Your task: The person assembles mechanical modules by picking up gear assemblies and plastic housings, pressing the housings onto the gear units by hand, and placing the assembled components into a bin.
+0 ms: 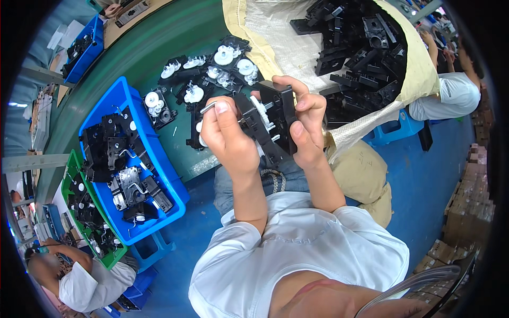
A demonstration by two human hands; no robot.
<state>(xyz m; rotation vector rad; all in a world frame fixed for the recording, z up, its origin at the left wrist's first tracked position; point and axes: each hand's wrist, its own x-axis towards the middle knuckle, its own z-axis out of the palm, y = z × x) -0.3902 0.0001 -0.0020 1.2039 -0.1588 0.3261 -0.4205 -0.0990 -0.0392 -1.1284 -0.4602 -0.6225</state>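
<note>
Green counter (pixel 164 32) spans the back. Open woven sack (pixel 297 58) of black parts at its right, blue bin (pixel 158 223) of black assemblies at left. Black mechanism (pixel 282 100) with white gears sits up between both hands, right grip (pixel 308 119) clamped on its right side. Gear units (pixel 194 94) lie beyond. Left grip (pixel 229 127) pinches a metal pin (pixel 208 107); rear fingers hidden, can't tell their hold.

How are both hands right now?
Left hand: closed, holding a metal rod; hold on black frame unclear.
Right hand: closed, holding a black plastic housing.
</note>
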